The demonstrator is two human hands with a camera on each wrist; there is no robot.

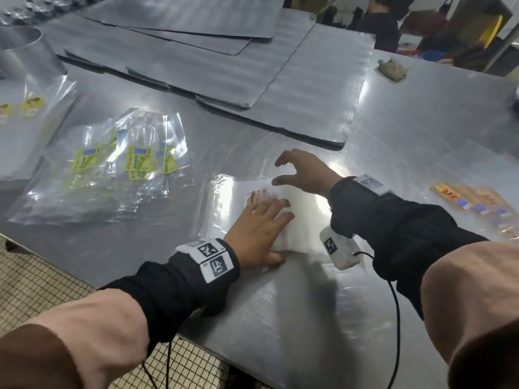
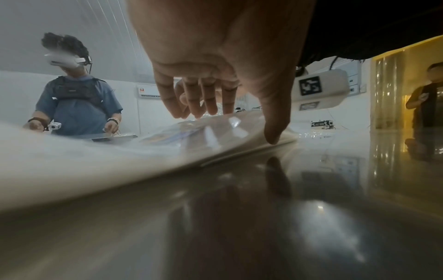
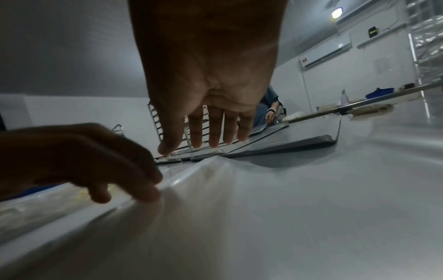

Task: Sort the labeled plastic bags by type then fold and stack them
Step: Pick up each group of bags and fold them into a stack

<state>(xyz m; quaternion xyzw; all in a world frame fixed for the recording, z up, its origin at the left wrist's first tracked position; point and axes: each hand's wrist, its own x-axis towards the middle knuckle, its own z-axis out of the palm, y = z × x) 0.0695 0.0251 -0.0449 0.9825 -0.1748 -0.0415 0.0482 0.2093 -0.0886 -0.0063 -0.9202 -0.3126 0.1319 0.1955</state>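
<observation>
A folded stack of clear bags (image 1: 304,220) with an orange label (image 1: 254,195) lies on the steel table (image 1: 295,318) in front of me. My left hand (image 1: 259,227) lies flat on the stack's near left part, fingers straight, pressing it down; the left wrist view shows the fingertips (image 2: 273,136) on the plastic (image 2: 143,151). My right hand (image 1: 304,172) hovers just over the stack's far edge with fingers spread and holds nothing; they look straight in the right wrist view (image 3: 208,94). A loose pile of green-labelled bags (image 1: 112,169) lies to the left.
Orange-labelled bags (image 1: 477,204) lie at the right edge and yellow-labelled ones (image 1: 28,108) at the far left. Stacked metal trays (image 1: 224,66) fill the back of the table, with a metal container (image 1: 19,49) at the back left. Other people stand beyond the table.
</observation>
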